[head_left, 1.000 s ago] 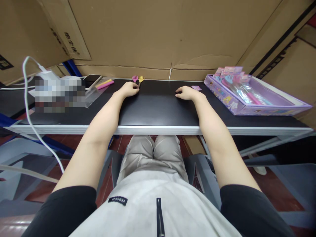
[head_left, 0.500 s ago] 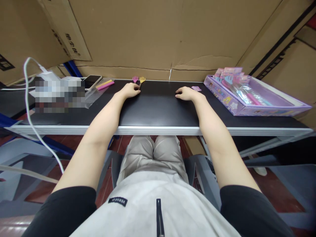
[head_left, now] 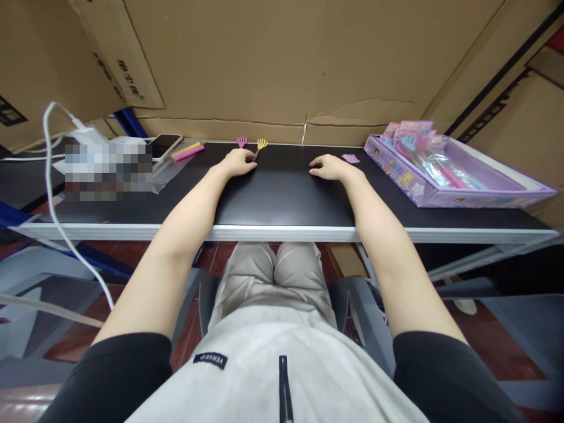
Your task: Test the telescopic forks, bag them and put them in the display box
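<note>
Pinched in the fingers of my left hand (head_left: 240,162) is a small back scratcher with a yellow claw-shaped head (head_left: 262,143), its short dark stem running down into the grip. A pink claw-shaped head (head_left: 241,142) shows just behind the same hand; the rest of that piece is hidden by the hand. Over the right half of the black table (head_left: 282,197), my right hand (head_left: 328,168) rests with fingers loosely curved and apart, holding nothing. Close by it lies a small purple card (head_left: 351,158).
A purple display box (head_left: 476,200) of wrapped back scratchers stands at the right. To the left are pink and yellow tubes (head_left: 188,152) on clear plastic bags, a phone (head_left: 164,145) and a white cable (head_left: 49,170). Cardboard (head_left: 247,64) walls the back.
My left hand has shifted slightly right with the yellow back scratcher, widening its gap from the pink head. My right hand has edged a little left.
</note>
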A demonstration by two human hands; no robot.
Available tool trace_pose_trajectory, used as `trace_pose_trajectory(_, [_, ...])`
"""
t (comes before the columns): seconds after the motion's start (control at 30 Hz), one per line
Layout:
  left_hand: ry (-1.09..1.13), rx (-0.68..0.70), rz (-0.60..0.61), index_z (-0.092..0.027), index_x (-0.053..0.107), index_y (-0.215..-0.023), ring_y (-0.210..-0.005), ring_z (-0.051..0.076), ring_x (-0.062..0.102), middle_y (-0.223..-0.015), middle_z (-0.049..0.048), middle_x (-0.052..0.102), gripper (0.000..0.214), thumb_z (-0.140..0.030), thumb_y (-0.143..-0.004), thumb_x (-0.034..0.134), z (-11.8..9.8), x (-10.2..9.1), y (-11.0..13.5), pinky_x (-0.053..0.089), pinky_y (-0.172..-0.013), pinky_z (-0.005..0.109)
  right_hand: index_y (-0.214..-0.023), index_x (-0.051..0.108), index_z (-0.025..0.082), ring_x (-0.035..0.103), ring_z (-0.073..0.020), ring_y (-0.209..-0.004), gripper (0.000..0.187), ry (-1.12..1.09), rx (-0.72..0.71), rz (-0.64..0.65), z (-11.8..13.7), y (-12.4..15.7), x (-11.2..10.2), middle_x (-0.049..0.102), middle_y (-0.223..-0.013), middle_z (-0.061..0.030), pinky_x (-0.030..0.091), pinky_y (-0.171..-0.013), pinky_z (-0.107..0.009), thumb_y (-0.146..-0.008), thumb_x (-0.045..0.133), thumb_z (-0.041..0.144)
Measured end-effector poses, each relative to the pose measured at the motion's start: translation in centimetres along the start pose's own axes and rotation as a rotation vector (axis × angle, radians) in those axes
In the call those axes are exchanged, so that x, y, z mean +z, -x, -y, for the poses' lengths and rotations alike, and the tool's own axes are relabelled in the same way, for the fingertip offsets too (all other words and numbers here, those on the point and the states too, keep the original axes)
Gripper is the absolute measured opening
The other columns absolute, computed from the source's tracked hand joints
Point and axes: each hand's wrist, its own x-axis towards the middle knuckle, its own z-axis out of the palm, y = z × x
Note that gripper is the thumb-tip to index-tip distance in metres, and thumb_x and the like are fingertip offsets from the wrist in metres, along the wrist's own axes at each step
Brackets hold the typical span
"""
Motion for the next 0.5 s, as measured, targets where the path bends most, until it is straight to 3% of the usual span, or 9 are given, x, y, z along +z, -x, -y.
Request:
trace_pose_trajectory(0.23, [-0.02, -0.176, -0.072, -0.02, 0.073, -0.147, -0.15, 0.031, 0.061, -0.158, 0.0141, 0.069, 0.056, -0.033, -0.095, 0.06, 1.1, -1.2, 0.4, 0.044, -0.126, 0.037, -0.15, 0.076, 0.018, 0.07, -0.0264, -0.145, 0.046, -0.009, -0.009, -0.018, 0.1, -0.1, 0.2, 0.074, -0.154, -0.0099, 0.052, -0.127, -0.036, -0.105, 0.067, 0.021])
trace_pose_trajectory(0.5, [-0.06, -0.334, -0.059, -0.017, 0.078, -0.127, -0.137, 0.038, 0.067, -0.132, 0.0192, 0.078, 0.049, -0.049, -0.091, 0.071, 1.4, -1.3, 0.4, 0.052, -0.118, 0.041, -0.15, 0.076, 0.017, 0.07, -0.0262, -0.145, 0.045, -0.015, -0.002, -0.021, 0.4, 0.1, 0.1, 0.073, -0.154, -0.01, 0.051, -0.127, -0.036, -0.105, 0.066, 0.021])
